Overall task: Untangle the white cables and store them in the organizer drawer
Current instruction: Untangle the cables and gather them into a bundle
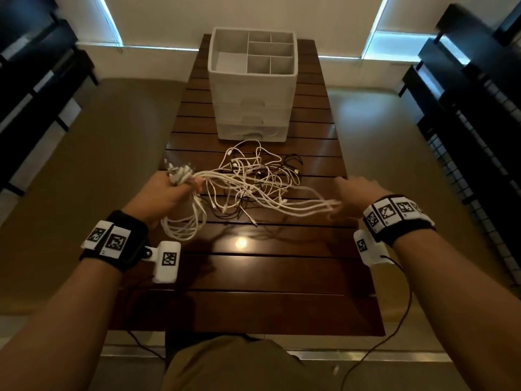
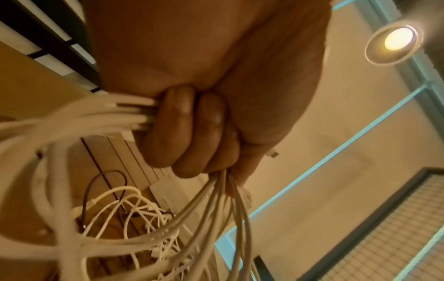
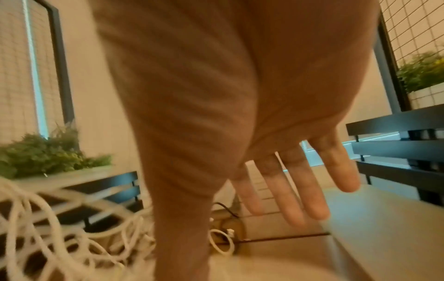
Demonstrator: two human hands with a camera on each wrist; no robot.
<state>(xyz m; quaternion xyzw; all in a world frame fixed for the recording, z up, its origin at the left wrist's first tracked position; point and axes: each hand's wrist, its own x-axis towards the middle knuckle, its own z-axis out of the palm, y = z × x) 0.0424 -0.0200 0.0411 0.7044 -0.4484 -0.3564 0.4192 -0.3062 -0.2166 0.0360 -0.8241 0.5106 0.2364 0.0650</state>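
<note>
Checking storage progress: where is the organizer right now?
In the head view, the white organizer stands at the table's far end, centred, just beyond the tangled cables, drawers facing the person.

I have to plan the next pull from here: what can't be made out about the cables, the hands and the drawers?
- Right hand: head view blurs it; whether it touches the white cables is unclear. Right wrist view shows straight fingers, the palm hiding the strands.
- Left hand: its grip hides how many cables it holds.
- Organizer: the drawers' contents are too dim in the head view.
- Black cables: their paths through the tangle are too fine to trace.
</note>
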